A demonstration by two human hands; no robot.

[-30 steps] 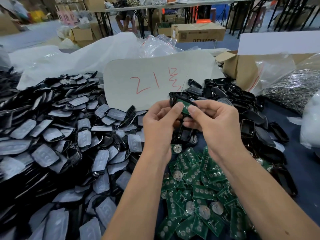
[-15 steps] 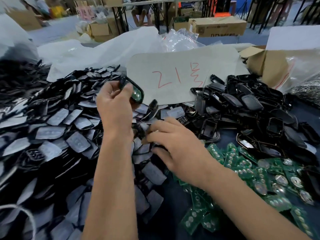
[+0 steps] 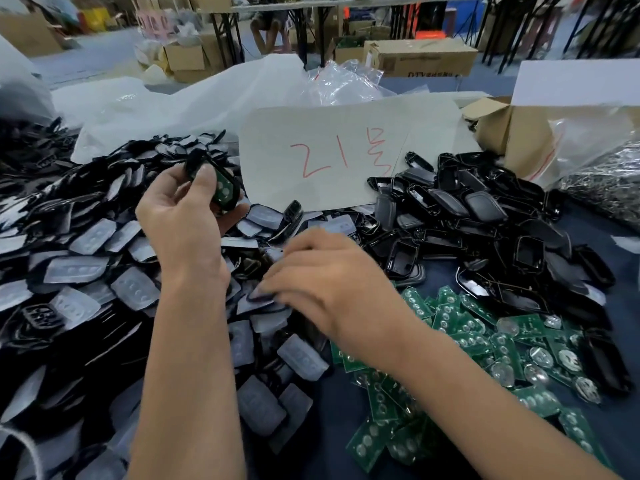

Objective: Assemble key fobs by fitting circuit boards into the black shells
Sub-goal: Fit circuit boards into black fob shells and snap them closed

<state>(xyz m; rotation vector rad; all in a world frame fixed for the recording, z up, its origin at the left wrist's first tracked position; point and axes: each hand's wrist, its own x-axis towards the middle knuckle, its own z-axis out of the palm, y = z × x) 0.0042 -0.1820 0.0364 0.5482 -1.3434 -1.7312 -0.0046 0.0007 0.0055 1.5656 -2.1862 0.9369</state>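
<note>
My left hand (image 3: 183, 216) holds up a black shell (image 3: 221, 183) with a green circuit board seated in it, thumb across its upper end. My right hand (image 3: 322, 282) reaches down to the left, fingertips on a grey-faced black piece (image 3: 263, 296) at the edge of the left pile; whether it grips it is blurred. Loose green circuit boards (image 3: 485, 344) lie in a heap at the lower right. Empty black shells (image 3: 485, 220) are piled at the right.
A large pile of black parts with grey rubber pads (image 3: 86, 265) fills the left. A card with red writing (image 3: 346, 157) lies at the middle back. A cardboard box (image 3: 512, 133) and a bag of metal parts (image 3: 609, 181) sit at the far right.
Both hands held the shell and board together a second ago. The left hand then carried the filled shell up and left, while the right hand dropped to the pad pile.
</note>
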